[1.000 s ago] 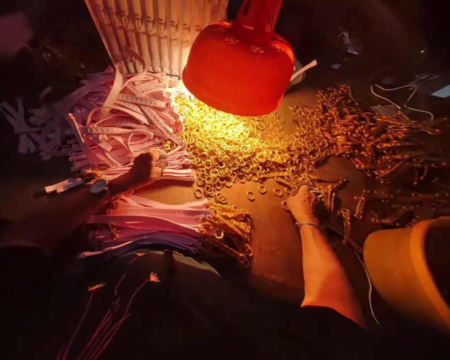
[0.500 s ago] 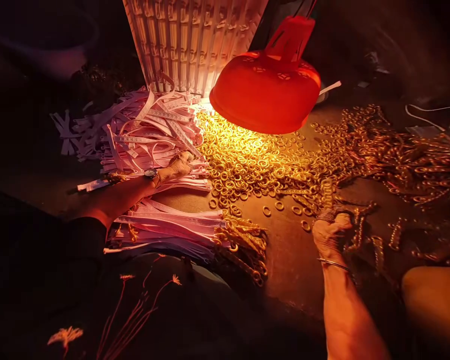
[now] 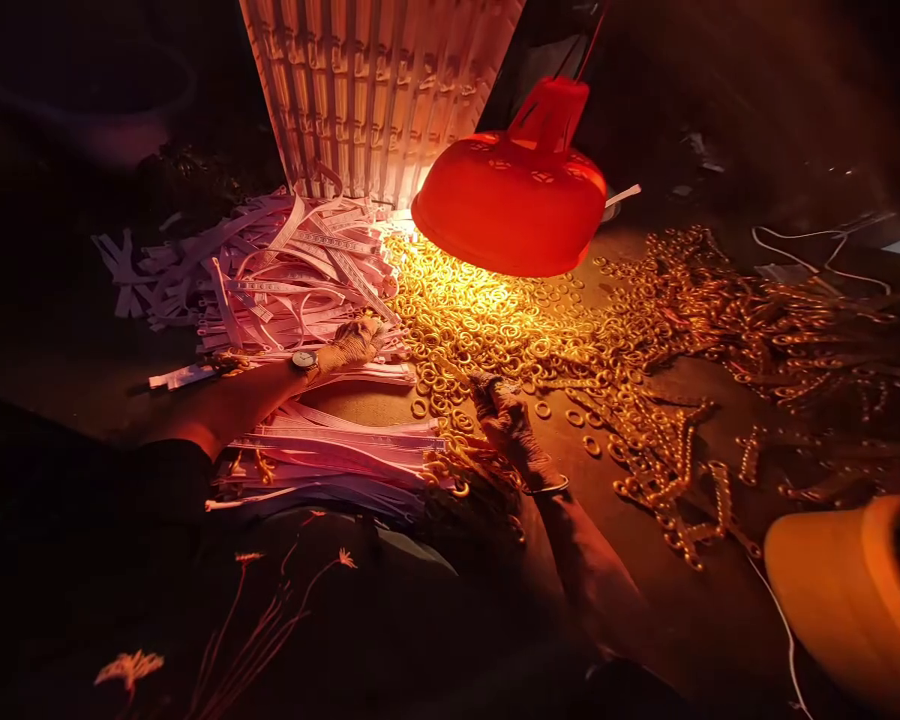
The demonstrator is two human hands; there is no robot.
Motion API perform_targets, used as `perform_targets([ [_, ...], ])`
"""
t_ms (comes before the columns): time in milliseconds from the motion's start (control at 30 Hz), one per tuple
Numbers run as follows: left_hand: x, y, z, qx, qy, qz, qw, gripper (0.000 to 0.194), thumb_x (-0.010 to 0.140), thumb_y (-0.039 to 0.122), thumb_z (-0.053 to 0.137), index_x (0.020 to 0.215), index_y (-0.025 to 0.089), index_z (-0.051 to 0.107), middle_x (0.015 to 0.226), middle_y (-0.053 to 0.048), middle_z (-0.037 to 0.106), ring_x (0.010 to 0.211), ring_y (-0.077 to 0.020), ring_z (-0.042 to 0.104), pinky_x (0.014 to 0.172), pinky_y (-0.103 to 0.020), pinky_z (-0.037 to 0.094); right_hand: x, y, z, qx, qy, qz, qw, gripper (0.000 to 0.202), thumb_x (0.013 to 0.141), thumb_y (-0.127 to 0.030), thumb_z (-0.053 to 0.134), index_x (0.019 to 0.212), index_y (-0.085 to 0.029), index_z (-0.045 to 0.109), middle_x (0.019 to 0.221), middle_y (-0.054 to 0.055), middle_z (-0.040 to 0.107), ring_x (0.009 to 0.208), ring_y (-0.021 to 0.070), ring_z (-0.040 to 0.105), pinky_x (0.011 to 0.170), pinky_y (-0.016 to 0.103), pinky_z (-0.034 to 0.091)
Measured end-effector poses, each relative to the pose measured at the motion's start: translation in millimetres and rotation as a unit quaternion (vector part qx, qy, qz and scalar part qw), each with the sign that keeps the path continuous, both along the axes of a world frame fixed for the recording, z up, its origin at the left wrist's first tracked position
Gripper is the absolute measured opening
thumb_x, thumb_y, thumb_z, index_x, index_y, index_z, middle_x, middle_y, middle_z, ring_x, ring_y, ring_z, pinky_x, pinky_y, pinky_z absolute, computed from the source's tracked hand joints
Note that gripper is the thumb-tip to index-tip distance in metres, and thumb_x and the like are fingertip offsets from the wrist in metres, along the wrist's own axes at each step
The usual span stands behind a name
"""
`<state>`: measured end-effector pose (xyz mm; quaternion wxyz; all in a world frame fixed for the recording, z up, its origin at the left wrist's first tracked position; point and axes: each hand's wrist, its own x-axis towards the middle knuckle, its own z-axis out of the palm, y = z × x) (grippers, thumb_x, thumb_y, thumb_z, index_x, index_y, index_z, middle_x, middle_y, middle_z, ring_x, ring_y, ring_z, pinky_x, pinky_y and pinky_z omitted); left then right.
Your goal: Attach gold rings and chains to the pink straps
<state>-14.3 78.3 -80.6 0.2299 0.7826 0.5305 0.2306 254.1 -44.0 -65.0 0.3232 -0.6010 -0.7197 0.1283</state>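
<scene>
My left hand (image 3: 354,344), with a watch on its wrist, rests at the right ends of a heap of pale pink strips (image 3: 292,270), its fingers curled over some of them. My right hand (image 3: 504,412) is closed low over the near edge of a spread of gold rings (image 3: 487,325); what its fingers hold, if anything, is hidden. Below my hands lies a neater bundle of pink strips (image 3: 345,440), with gold rings (image 3: 457,470) at its right ends. My right forearm partly covers that side of the bundle.
A red lamp (image 3: 514,205) hangs low over the rings. Behind it stands a ribbed panel (image 3: 382,90). Linked gold pieces (image 3: 780,345) spread to the right. An orange round object (image 3: 825,570) is at the lower right, beside a white cord (image 3: 784,620).
My right hand has moved left from the linked pieces to the rings beside the bundle. My left hand stays on the strips. The view has shifted slightly, showing more of the orange object.
</scene>
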Motion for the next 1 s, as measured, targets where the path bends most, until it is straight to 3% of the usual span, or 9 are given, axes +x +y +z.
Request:
perform_targets([
  [200,7.5,8.5,-1.7,-0.004,-0.024,0.017,1.0,0.025,0.076,0.007,0.058,0.061,0.019,0.041,0.059,0.004,0.038,0.056,-0.0091,0.03,0.055,-0.027,0.02,-11.6,8.4,0.6,-0.06,0.053,0.025,0.996,0.02,0.082,-0.028,0.047,0.086,-0.017,0.064,0.072,0.007,0.064,0.077,0.0201,0.056,0.075,0.032,0.049],
  [333,6.0,13.0,-2.5,0.013,-0.05,0.025,0.998,0.023,0.073,0.003,0.053,0.061,0.019,0.041,0.055,0.005,0.038,0.053,-0.0082,0.027,0.052,-0.027,0.018,-8.1,8.3,0.4,-0.093,0.117,0.011,0.989,0.021,0.084,-0.032,0.052,0.096,-0.018,0.064,0.092,0.008,0.067,0.088,0.0219,0.061,0.086,0.037,0.048],
  [433,-0.8,12.4,7.6,0.038,-0.07,0.025,0.996,0.018,0.076,0.009,0.053,0.063,0.018,0.045,0.055,0.004,0.04,0.054,-0.0089,0.029,0.053,-0.026,0.02,-7.1,8.4,1.3,-0.109,0.194,0.004,0.975,0.027,0.084,-0.036,0.055,0.102,-0.018,0.062,0.098,0.009,0.066,0.092,0.0221,0.061,0.089,0.038,0.049],
  [533,-6.7,-3.6,25.5,0.09,-0.099,-0.004,0.991,0.01,0.079,0.018,0.055,0.07,0.015,0.054,0.064,0.0,0.052,0.06,-0.0112,0.041,0.057,-0.025,0.028,-13.5,9.2,5.3,-0.114,0.245,0.024,0.963,0.027,0.081,-0.034,0.06,0.102,-0.018,0.06,0.092,0.006,0.065,0.088,0.0194,0.06,0.086,0.035,0.049],
  [633,-6.5,-38.1,40.5,0.127,-0.139,-0.051,0.981,0.016,0.083,0.028,0.055,0.08,0.014,0.063,0.073,-0.004,0.061,0.068,-0.0137,0.051,0.063,-0.024,0.036,-30.8,12.6,9.6,-0.138,0.272,0.065,0.95,0.028,0.079,-0.033,0.063,0.101,-0.017,0.058,0.082,0.002,0.061,0.074,0.014,0.055,0.07,0.028,0.047],
  [700,-4.3,-63.0,42.9,0.067,-0.171,-0.054,0.982,0.022,0.085,0.033,0.055,0.09,0.014,0.065,0.07,-0.002,0.06,0.064,-0.013,0.052,0.062,-0.024,0.038,-47.1,16.3,10.2,-0.167,0.291,0.099,0.937,0.027,0.077,-0.035,0.063,0.097,-0.017,0.056,0.074,-0.001,0.055,0.064,0.0103,0.048,0.058,0.024,0.042],
  [800,-2.6,-85.7,32.7,-0.118,-0.216,-0.085,0.966,0.031,0.08,0.035,0.06,0.101,0.012,0.065,0.061,0.003,0.052,0.051,-0.0092,0.044,0.052,-0.021,0.033,-71.2,21.2,7.0,-0.209,0.317,0.146,0.914,0.032,0.075,-0.037,0.063,0.099,-0.017,0.054,0.07,-0.003,0.053,0.058,0.0079,0.043,0.053,0.021,0.038],
  [900,-4.7,-87.3,14.2,-0.279,-0.244,-0.161,0.915,0.026,0.075,0.031,0.061,0.091,0.011,0.065,0.059,0.003,0.048,0.049,-0.0068,0.038,0.048,-0.019,0.029,-83.8,23.9,3.5,-0.251,0.326,0.182,0.893,0.044,0.075,-0.035,0.064,0.113,-0.017,0.052,0.075,-0.002,0.057,0.059,0.0078,0.046,0.055,0.021,0.04],
  [1000,-7.0,-82.4,1.0,-0.31,-0.248,-0.144,0.906,0.02,0.07,0.03,0.061,0.078,0.012,0.062,0.058,0.002,0.048,0.049,-0.0072,0.04,0.046,-0.02,0.031,-78.5,32.5,5.4,-0.291,0.272,0.233,0.887,0.045,0.076,-0.037,0.066,0.114,-0.016,0.054,0.079,0.001,0.062,0.064,0.0102,0.053,0.059,0.023,0.044],
])
